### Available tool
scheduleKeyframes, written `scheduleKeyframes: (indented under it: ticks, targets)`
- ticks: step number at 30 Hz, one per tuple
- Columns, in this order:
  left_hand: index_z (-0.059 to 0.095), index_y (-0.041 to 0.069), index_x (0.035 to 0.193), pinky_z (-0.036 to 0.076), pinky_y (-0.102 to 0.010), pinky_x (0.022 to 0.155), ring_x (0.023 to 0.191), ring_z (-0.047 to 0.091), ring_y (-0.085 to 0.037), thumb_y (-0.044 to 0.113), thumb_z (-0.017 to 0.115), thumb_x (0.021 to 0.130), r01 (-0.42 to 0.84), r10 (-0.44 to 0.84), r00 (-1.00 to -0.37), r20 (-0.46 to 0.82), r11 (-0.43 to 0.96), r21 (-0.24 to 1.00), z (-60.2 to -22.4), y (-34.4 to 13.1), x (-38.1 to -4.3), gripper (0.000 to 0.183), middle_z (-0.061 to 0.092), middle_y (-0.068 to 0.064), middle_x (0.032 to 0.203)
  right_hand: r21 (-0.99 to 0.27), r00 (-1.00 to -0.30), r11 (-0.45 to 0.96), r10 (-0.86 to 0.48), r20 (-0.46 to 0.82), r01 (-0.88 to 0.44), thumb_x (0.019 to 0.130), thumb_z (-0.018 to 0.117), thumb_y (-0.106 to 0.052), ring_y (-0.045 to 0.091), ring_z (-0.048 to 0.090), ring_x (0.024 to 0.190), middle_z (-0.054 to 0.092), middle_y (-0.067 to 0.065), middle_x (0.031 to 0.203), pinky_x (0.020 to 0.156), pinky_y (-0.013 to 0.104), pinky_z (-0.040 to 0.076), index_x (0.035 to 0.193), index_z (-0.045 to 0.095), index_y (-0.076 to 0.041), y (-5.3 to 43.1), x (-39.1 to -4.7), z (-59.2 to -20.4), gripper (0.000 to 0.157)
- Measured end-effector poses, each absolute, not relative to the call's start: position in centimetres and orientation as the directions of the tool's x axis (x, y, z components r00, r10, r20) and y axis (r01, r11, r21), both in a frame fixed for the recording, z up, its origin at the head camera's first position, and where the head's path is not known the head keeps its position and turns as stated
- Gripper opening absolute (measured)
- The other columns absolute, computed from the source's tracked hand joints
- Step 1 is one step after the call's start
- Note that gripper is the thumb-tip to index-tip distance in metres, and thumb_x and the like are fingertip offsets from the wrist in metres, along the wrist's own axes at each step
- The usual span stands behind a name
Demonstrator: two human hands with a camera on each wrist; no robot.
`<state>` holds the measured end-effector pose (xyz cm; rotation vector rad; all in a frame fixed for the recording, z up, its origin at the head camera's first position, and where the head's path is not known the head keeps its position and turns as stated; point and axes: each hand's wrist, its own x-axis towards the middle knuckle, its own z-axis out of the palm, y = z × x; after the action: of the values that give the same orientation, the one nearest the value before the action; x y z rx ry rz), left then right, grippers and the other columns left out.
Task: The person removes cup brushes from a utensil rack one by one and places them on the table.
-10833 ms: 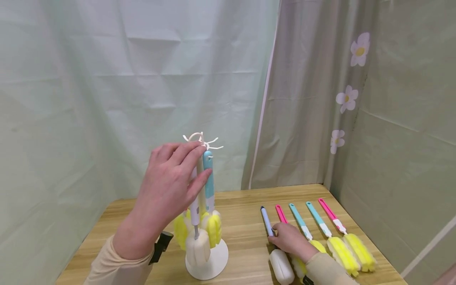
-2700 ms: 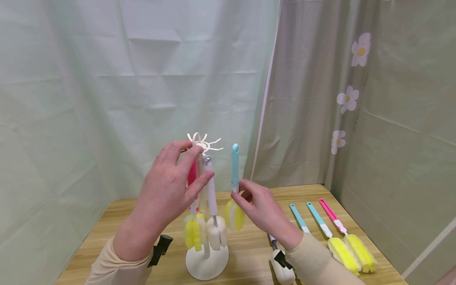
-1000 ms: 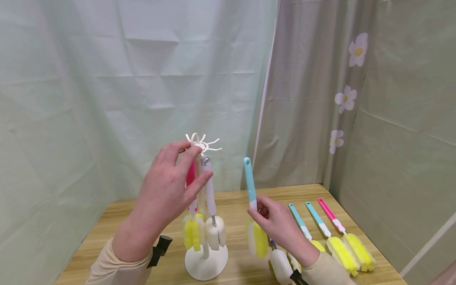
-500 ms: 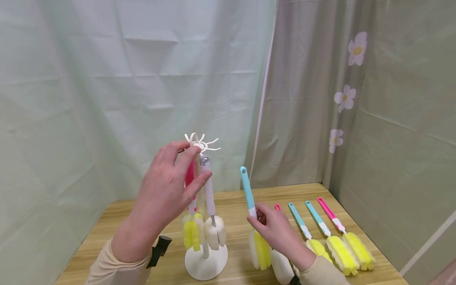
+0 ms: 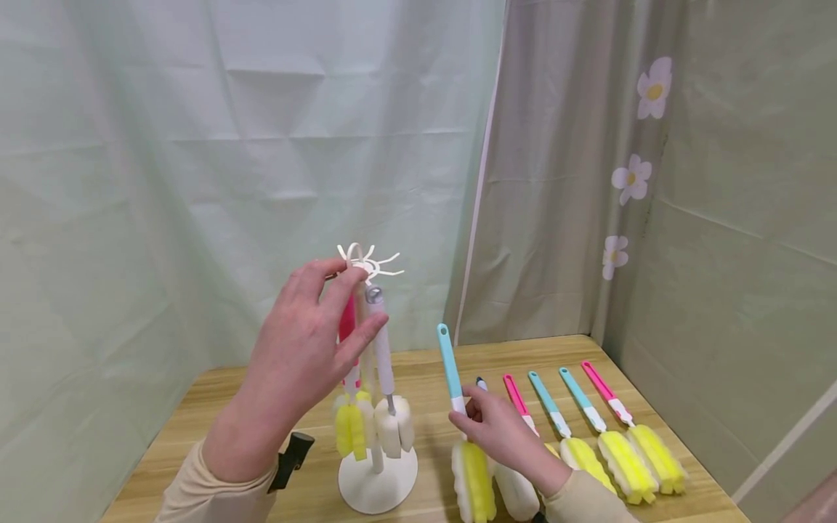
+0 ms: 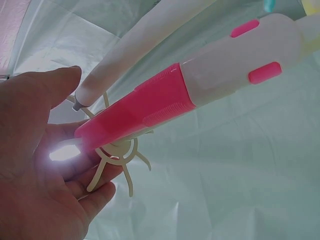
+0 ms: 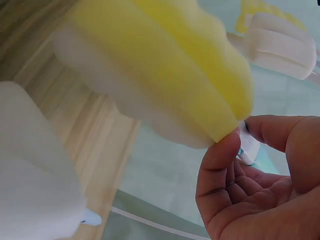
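A white brush stand [image 5: 378, 488] with hooked arms at its top stands on the table's left half. My left hand [image 5: 304, 338] reaches to its top, fingertips resting at the hub and thumb apart. From its hooks hang a pink-handled sponge brush [image 6: 150, 102] and a brush with a whitish handle [image 5: 382, 349]. My right hand [image 5: 500, 428] pinches a blue-handled sponge brush [image 5: 449, 363] at the white neck of its handle. That brush's yellow-and-white sponge head [image 7: 165, 65] points down toward the table, beside a white-headed brush [image 5: 516, 492]. Whether it touches the tabletop I cannot tell.
Several sponge brushes lie in a row on the right of the wooden table [image 5: 445, 378], among them a pink-handled one [image 5: 607, 392] and a blue-handled one [image 5: 582, 399]. Curtains [image 5: 261, 167] close in the back and sides.
My right hand has carried the blue-handled brush away from the stand, then down and toward me beside the row. The left hand stays at the stand's top.
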<state>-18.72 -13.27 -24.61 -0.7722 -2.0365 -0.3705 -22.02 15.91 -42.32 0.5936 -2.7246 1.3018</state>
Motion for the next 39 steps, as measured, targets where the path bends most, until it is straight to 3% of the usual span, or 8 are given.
scheduleKeyframes:
  ticks: [8,17,39]
  targets:
    - [0.065,0.001,0.140,0.058,-0.059,0.100,0.126,0.057,-0.044,0.026,0.088,0.096,0.650,0.377,-0.406,0.833,0.759,-0.027,-24.5,-13.3,-18.6,0.055,0.060,-0.025,0.135,-0.717,-0.929,0.606,-0.331,0.165,-0.344,0.106,0.075,-0.031,0.010,0.062,0.062,0.064,-0.008,0.074,0.058,0.027,0.047,0.130,0.067,-0.004,16.0,-22.4,-43.2,0.037]
    - [0.065,0.001,0.139,0.057,-0.058,0.102,0.126,0.057,-0.044,0.027,0.087,0.097,0.656,0.379,-0.409,0.830,0.755,-0.021,-24.5,-13.2,-18.7,0.054,0.060,-0.024,0.134,-0.762,-0.942,0.594,-0.331,0.060,-0.258,0.106,0.075,-0.030,0.014,0.064,0.067,0.068,-0.003,0.080,0.063,0.030,0.053,0.152,0.055,0.007,16.2,-23.5,-44.0,0.062]
    - [0.065,0.001,0.139,0.056,-0.059,0.102,0.125,0.057,-0.045,0.026,0.089,0.096,0.661,0.375,-0.404,0.834,0.750,-0.018,-24.5,-13.2,-18.6,0.055,0.060,-0.026,0.135,-0.776,-0.944,0.611,-0.324,-0.061,-0.159,0.105,0.073,-0.016,0.017,0.066,0.065,0.069,0.005,0.082,0.060,0.032,0.059,0.146,0.056,0.009,16.1,-25.5,-45.3,0.050]
